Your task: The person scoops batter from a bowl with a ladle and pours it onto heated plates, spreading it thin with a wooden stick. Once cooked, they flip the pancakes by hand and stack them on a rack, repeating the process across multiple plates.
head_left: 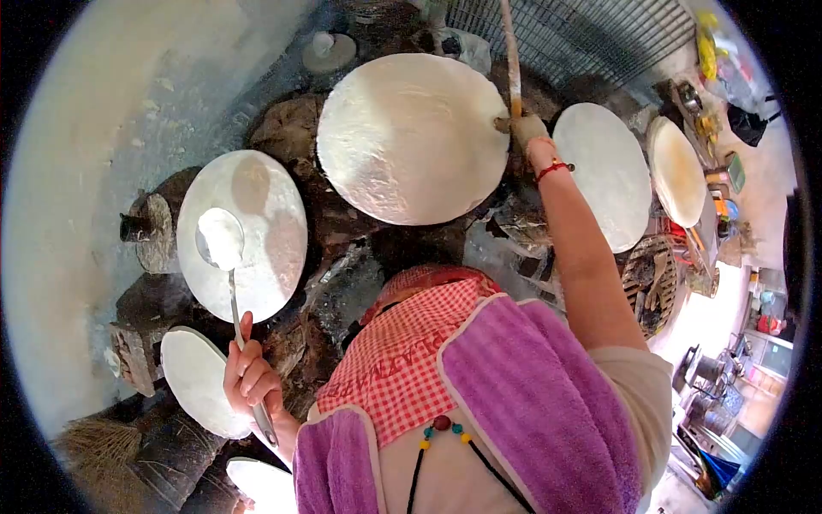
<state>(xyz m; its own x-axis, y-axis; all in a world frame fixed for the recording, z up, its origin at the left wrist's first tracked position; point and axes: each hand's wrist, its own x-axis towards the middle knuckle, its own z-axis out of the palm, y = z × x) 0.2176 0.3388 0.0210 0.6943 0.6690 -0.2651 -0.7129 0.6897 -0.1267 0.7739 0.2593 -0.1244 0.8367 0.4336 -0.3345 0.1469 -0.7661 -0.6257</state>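
My left hand (pixel 250 377) is closed around the handle of a metal ladle (pixel 235 301). White batter (pixel 224 238) fills the ladle's bowl, which overlaps a round white disc (pixel 272 257) in this view. Farther up, my right hand (pixel 528 130), in a dull-coloured glove, grips a long wooden stick (pixel 512 53) that points away from me. That hand is right at the edge of the largest white disc (pixel 411 141), which has a shiny, uneven surface. Close to its other side is another round white disc (pixel 604 176).
More round discs stand at the lower left (pixel 199 377) and far right (pixel 676 171). Dark, rough stove structures (pixel 287 128) lie between them. A metal grid (pixel 582 34) leans at the back. A straw broom (pixel 103 441) sits lower left; a slatted basket (pixel 649 283) is on the right.
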